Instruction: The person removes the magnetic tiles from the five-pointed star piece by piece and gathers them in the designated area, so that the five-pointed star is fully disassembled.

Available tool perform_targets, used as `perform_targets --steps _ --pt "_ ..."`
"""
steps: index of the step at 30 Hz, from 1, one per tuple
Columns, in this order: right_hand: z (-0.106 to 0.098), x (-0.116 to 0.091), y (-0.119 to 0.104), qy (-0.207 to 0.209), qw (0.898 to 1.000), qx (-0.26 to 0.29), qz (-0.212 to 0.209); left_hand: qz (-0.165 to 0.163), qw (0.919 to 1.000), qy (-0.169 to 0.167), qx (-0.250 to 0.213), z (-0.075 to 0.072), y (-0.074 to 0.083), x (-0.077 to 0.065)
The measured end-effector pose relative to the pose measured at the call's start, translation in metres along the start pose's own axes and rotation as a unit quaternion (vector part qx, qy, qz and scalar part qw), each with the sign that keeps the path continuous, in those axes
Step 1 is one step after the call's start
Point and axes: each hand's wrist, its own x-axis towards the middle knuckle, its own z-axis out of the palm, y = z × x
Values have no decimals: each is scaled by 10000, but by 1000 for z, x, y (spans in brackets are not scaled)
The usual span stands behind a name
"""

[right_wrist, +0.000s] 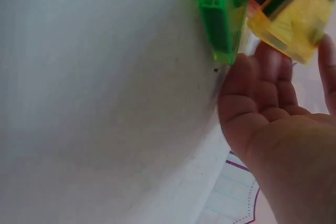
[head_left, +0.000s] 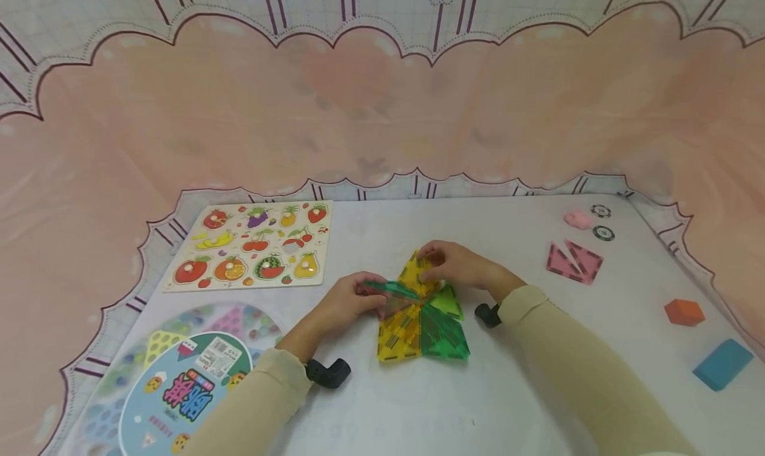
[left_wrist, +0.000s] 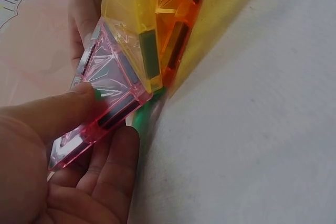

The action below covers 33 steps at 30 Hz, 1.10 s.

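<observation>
Between the hands stands a cluster of translucent magnetic tiles, with an orange-yellow tile (head_left: 397, 336) and a dark green tile (head_left: 445, 338) at the near side and a light green tile (head_left: 447, 302) at the right. My left hand (head_left: 343, 298) pinches a pink triangular tile (left_wrist: 113, 69), thumb on its face and fingers beneath; its corner meets a yellow tile (left_wrist: 128, 35). At the cluster's far side, my right hand (head_left: 459, 263) holds an upright yellow tile (right_wrist: 302, 17) between thumb and fingers. A green tile (right_wrist: 218, 19) stands beside those fingers.
A wooden fruit puzzle board (head_left: 239, 247) lies back left, a round game box (head_left: 179, 389) front left. To the right are two pink triangular tiles (head_left: 582, 263), a pink figure (head_left: 578, 219), two round chips (head_left: 603, 233), an orange block (head_left: 684, 312) and a blue block (head_left: 722, 365).
</observation>
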Motion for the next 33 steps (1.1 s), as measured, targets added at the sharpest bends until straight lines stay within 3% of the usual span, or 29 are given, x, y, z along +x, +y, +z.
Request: perform_targets --steps 8,19,28,33 --pt "-4 1 1 226 9986 420 -210 56 9999 -70 -114 3 2 0" --pt "-5 -2 11 91 9959 868 -257 -64 9996 -105 -234 2 1 2" --pt "-2 -1 9 202 9976 425 -508 17 9999 -30 -142 3 1 0" --pt "-4 -2 7 316 9982 -214 -469 -34 9999 15 -128 2 1 0"
